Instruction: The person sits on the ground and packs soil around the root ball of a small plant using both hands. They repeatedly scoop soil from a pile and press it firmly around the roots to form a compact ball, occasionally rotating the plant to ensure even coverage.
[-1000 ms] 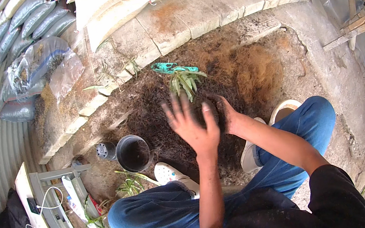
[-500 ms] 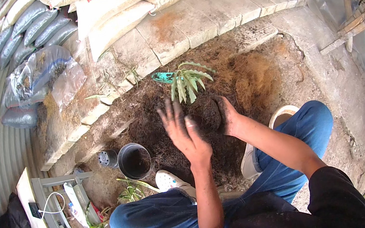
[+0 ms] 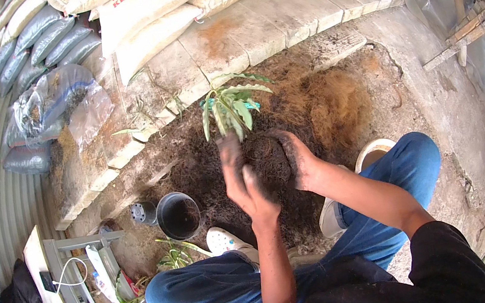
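A leafy potted-type plant [image 3: 228, 105] with long, pale-edged green leaves is tilted away from me, its dark soil-covered root ball [image 3: 266, 155] bare. Along the right side of that ball, my right hand [image 3: 301, 159] is curved and closed around it. My left hand [image 3: 245, 183], dark with soil, presses its fingers and palm against the left side, thumb toward me. Behind the leaves, bits of a teal tool [image 3: 252, 105], perhaps a trowel, show; the rest is hidden. Loose dark soil [image 3: 205, 158] lies beneath.
A black plastic pot [image 3: 178, 215] and a smaller pot [image 3: 143, 212] stand at the left. Brown fibre [image 3: 338, 102] is heaped to the right of the soil. Stacked sacks [image 3: 163, 32] rest beyond a concrete edge [image 3: 228, 68]. A grey-framed table [image 3: 59, 268] is at lower left.
My left hand has come in from spread fingers to lie against the root ball. The plant has turned and shifted left, its leaves now covering much of the teal tool.
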The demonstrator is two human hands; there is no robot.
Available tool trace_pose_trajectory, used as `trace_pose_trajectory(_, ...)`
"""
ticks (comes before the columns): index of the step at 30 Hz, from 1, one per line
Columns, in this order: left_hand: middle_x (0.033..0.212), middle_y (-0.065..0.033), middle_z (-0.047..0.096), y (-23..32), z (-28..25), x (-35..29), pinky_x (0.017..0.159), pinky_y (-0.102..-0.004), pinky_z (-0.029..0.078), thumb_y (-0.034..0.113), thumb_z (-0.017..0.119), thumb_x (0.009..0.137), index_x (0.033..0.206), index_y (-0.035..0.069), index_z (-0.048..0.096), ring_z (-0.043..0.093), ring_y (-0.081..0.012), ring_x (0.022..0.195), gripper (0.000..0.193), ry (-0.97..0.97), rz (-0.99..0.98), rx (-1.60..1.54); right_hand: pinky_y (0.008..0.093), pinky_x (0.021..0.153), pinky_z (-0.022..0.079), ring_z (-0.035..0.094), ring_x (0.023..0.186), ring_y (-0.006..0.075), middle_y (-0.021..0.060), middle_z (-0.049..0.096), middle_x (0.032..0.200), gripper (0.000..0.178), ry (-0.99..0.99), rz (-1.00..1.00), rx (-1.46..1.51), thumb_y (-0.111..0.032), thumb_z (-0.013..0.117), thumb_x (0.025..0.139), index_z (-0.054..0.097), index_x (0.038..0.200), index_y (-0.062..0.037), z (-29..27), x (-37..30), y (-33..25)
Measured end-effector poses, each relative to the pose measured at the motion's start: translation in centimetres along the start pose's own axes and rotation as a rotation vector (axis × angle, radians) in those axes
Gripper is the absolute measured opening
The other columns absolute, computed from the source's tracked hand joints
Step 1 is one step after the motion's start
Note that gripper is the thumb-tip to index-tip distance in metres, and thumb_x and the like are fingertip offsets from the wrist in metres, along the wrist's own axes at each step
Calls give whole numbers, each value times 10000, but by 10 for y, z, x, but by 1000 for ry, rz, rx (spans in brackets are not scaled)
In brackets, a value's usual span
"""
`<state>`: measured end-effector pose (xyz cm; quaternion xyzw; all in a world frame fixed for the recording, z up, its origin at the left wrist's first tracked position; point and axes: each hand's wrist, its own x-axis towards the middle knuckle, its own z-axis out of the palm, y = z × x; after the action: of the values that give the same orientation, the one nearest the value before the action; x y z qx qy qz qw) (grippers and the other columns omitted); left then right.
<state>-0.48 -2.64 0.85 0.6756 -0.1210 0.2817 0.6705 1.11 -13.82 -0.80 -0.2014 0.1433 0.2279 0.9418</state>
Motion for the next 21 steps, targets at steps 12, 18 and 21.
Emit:
trace_pose_trajectory(12,1133,-209,633,-4,-11,1,1057,-413,336,167,497,861,1072,-46,651,523,-339,1202,337,-192,-206,27,360,829,534,650,909,194,59,671,1011,308,38,17,-55,-287,429,956,627,1071,-79,-2,-4,5)
trace_pose_trajectory(18,1437,-142,404,-37,-42,8,1104,-426,276,451,467,920,1396,18,379,373,-263,1329,649,205,-742,-620,381,963,486,606,1089,187,88,601,1228,413,-49,-1,-281,-334,490,965,535,1275,-66,22,-6,-13)
trace_pose_trajectory(21,1345,-136,500,-30,-46,12,1066,-437,345,445,432,938,1338,41,454,463,-279,1248,569,113,-1098,-879,341,953,462,594,1084,190,86,596,1226,432,77,-5,-469,-337,487,973,530,1267,-23,32,-9,-16)
